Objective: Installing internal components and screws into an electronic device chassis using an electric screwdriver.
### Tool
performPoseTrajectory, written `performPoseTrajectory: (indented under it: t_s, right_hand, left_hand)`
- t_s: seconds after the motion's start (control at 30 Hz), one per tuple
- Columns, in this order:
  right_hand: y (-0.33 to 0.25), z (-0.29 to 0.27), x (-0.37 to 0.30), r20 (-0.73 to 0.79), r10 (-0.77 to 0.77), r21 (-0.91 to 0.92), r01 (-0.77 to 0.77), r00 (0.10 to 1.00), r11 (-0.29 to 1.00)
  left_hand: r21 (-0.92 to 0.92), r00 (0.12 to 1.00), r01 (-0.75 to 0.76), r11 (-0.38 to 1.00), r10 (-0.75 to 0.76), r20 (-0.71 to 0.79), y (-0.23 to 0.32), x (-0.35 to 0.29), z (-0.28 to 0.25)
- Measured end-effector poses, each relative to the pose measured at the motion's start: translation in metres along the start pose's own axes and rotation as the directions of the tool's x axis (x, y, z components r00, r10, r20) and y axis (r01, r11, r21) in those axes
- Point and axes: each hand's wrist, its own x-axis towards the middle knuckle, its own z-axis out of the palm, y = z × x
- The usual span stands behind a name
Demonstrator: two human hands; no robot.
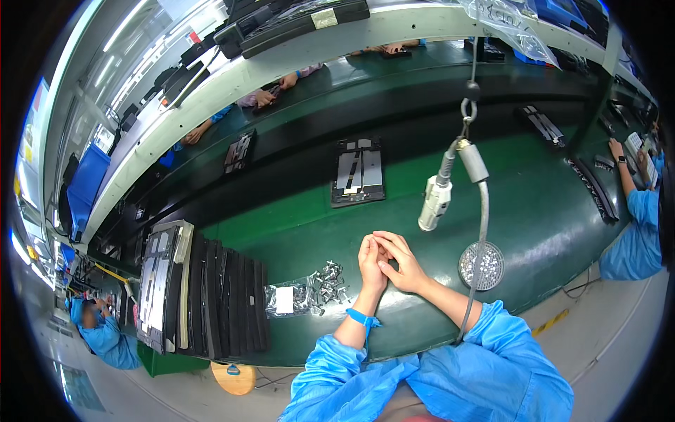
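On my feed, the left hand (372, 267) and right hand (405, 266) were folded together; whether they enclosed anything, I couldn't tell. Small metallic parts (328, 283) lay near, at their eight o'clock, the round dish (501, 271) at three, the hanging tool (436, 201) at one; farther, the flat device (353, 171) at eleven.

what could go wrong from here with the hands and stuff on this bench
The left hand is close to the loose small parts, so a sideways sweep might scatter them. The hanging tool could swing into the right hand if bumped. The dark panels stand on edge in a row and might topple if knocked.
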Motion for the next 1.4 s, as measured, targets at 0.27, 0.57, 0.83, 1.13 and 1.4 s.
performPoseTrajectory:
  t_s: [0.27,0.57,0.83,1.13,1.4]
  right_hand:
    - [0.000,-0.009,-0.003,-0.058,0.053,-0.023,-0.054,0.997,0.998]
    - [0.004,-0.008,-0.002,-0.069,0.043,-0.043,-0.046,0.997,0.998]
    - [0.002,-0.012,-0.001,-0.082,0.068,-0.019,-0.069,0.994,0.997]
    - [-0.001,-0.014,0.002,-0.152,0.112,0.073,-0.102,0.982,0.992]
    - [0.008,-0.013,0.001,-0.187,0.130,0.127,-0.107,0.974,0.986]
  left_hand:
    - [-0.271,0.999,0.042,0.962,-0.046,-0.008,-0.008,-0.001,0.027]
    - [-0.280,0.993,0.014,0.960,-0.046,-0.108,-0.014,-0.002,0.020]
    - [-0.361,0.993,0.061,0.930,-0.094,-0.072,-0.005,-0.005,0.036]
    - [-0.329,0.993,0.114,0.937,-0.116,0.016,-0.002,-0.002,0.031]
    - [-0.337,0.993,0.097,0.936,-0.114,-0.031,0.003,-0.004,0.043]
